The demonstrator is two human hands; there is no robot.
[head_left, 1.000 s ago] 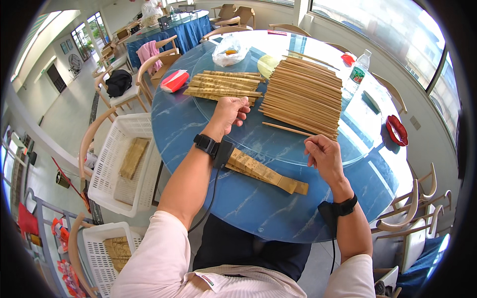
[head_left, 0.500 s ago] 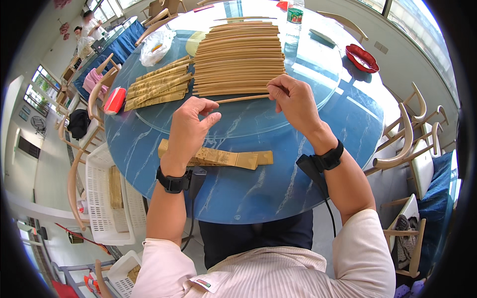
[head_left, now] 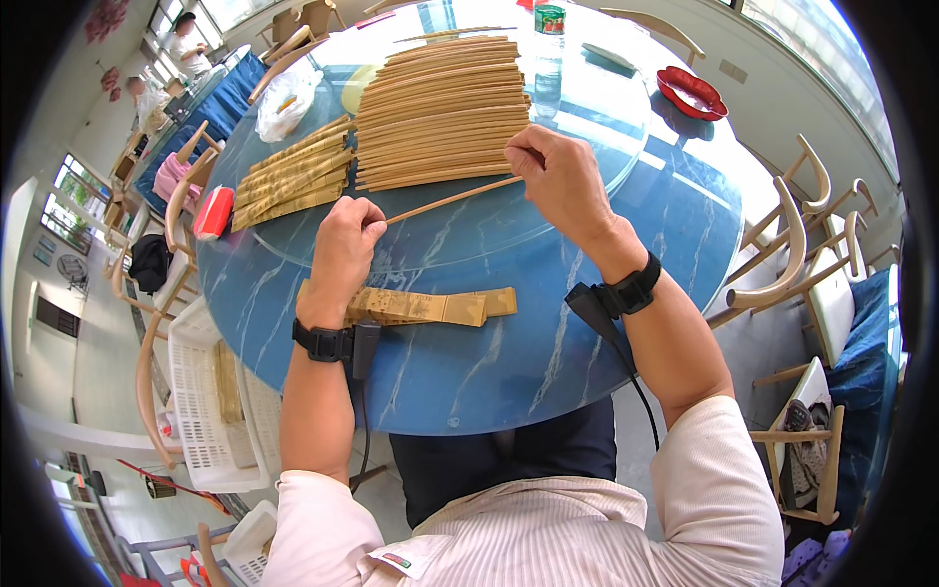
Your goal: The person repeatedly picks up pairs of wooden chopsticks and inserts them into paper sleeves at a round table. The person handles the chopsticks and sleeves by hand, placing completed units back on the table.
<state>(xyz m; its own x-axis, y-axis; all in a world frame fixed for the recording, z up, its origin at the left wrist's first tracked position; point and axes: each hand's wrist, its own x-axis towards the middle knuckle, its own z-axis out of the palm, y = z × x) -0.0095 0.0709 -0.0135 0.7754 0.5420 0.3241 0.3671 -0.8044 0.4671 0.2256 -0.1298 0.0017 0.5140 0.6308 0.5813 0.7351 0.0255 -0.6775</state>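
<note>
A thin wooden chopstick point(head_left: 452, 202) spans the gap between my hands, its right end higher than its left. My left hand point(head_left: 344, 240) is closed on the left end, thumb against the fingers. At the other end, my right hand point(head_left: 559, 176) pinches it. Just beyond lies a wide pile of similar chopsticks point(head_left: 440, 117), side by side. Several gold printed paper strips point(head_left: 293, 176) are stacked left of that pile. Nearer me, a few more gold strips point(head_left: 430, 306) overlap on the table, partly hidden by my left hand and wrist.
The round blue marbled table point(head_left: 509, 377) carries a glass turntable. On it are a plastic bag point(head_left: 288, 103), a red-and-white packet point(head_left: 213, 213), a water bottle point(head_left: 549, 54) and a red dish point(head_left: 692, 93). White baskets point(head_left: 210, 411) and chairs stand around; people are far left.
My left hand has closed on the chopstick's left end; before, its thumb and fingers were apart there. The chopstick has come away from the pile and tilted, right end up.
</note>
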